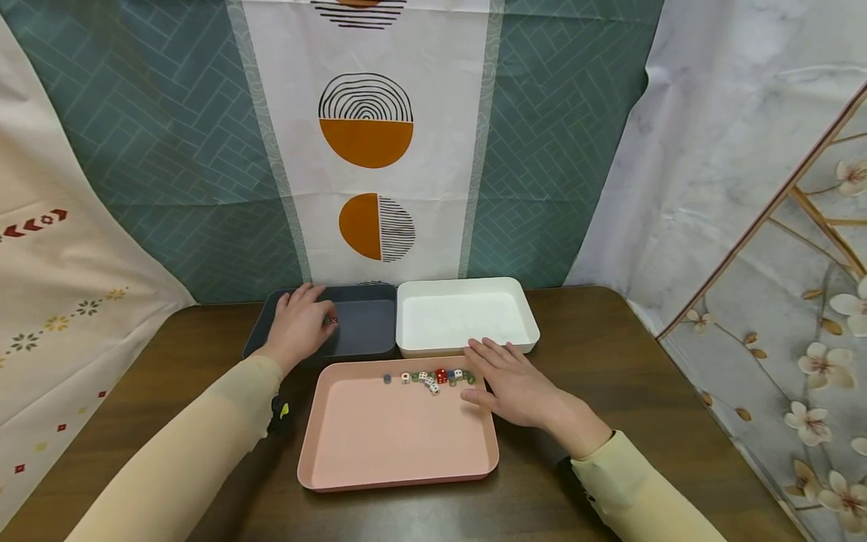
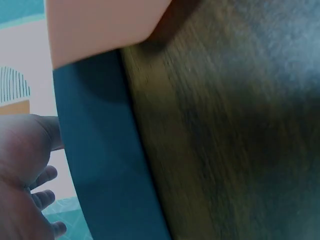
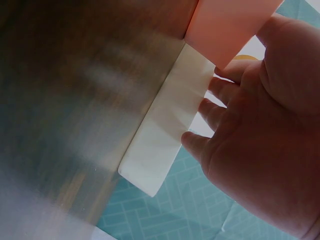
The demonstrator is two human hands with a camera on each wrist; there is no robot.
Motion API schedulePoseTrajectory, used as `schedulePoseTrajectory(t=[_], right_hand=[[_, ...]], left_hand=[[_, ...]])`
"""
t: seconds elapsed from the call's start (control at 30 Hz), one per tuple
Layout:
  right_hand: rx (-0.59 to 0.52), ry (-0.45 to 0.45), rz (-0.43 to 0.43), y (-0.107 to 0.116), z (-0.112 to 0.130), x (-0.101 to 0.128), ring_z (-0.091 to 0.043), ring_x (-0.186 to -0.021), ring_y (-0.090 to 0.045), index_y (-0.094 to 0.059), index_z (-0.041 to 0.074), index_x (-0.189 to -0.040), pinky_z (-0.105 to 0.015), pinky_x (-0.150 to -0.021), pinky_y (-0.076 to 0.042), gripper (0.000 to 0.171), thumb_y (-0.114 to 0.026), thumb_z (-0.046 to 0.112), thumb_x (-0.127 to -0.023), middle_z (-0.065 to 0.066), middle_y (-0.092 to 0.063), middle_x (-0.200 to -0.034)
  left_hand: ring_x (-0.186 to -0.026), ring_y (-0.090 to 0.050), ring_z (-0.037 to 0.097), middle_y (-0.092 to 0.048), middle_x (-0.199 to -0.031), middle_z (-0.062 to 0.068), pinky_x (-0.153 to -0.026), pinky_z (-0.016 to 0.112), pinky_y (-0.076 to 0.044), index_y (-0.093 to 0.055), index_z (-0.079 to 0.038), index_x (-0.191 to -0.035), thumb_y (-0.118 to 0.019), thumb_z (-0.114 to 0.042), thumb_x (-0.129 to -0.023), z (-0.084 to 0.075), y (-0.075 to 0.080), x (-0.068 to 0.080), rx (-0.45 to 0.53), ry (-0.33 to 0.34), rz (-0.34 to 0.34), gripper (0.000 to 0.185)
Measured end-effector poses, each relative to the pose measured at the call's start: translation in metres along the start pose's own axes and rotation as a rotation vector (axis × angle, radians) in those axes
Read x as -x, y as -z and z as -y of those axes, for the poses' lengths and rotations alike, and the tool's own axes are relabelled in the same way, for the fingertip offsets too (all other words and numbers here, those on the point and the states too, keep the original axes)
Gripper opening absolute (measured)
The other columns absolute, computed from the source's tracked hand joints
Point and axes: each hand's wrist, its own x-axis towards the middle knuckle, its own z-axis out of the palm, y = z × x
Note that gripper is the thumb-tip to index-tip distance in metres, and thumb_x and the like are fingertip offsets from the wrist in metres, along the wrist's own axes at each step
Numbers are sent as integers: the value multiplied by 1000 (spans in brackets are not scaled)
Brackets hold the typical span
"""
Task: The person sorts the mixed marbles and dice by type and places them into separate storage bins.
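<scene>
My left hand [image 1: 305, 322] reaches over the dark grey tray [image 1: 369, 327] at the back left and pinches a small red die [image 1: 333, 321] at its fingertips. The left wrist view shows that tray's wall [image 2: 105, 160] beside my palm [image 2: 22, 165]. A row of several small dice [image 1: 433, 378], white, red, green and grey, lies along the far edge of the pink tray [image 1: 393, 440]. My right hand [image 1: 504, 373] rests flat with straight fingers at the pink tray's far right corner, just right of the dice. The white tray [image 1: 467, 320] behind it holds nothing.
The three trays sit close together on a dark wooden table [image 1: 643, 376]. Patterned cloth hangs behind [image 1: 366, 143] and on both sides. The right wrist view shows the white tray's wall [image 3: 165, 135] and the pink tray's corner [image 3: 230, 25] by my fingers [image 3: 200, 140].
</scene>
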Motion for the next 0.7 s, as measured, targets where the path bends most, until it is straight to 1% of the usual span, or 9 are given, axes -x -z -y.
schedulePoseTrajectory(t=[0.17, 0.37, 0.5, 0.7], right_hand=[[9, -10, 19, 2, 2, -1, -33, -169, -16, -32, 7, -174, -58, -135, -8, 84, -56, 58, -112, -11, -24, -182], [1, -16, 21, 3, 4, 0, -33, -169, -15, -32, 7, -174, -58, -135, -7, 85, -57, 58, -112, -11, -24, -182], [-1, -11, 18, 2, 3, -1, -35, -169, -16, -32, 6, -174, -58, -135, -8, 84, -57, 58, -112, -11, -24, -182], [0, -4, 9, 2, 2, 0, -36, -169, -18, -33, 5, -173, -58, -135, -9, 84, -57, 58, -112, -12, -25, -182]], left_hand=[[-158, -29, 55, -47, -164, 30, -122, 80, -21, -81, -11, -105, -81, -11, -101, 6, -3, -4, 23, 29, 38, 4], [-158, -29, 56, -50, -163, 30, -122, 81, -20, -82, -12, -107, -79, -13, -102, 8, -6, -6, 5, 46, 81, 6], [-156, -31, 56, -51, -161, 30, -121, 82, -22, -82, -12, -107, -81, -14, -101, 8, -7, -6, -4, 49, 90, 6], [-155, -33, 57, -53, -160, 30, -120, 83, -22, -82, -12, -107, -81, -13, -101, 7, -8, -5, 13, 47, 87, 6]])
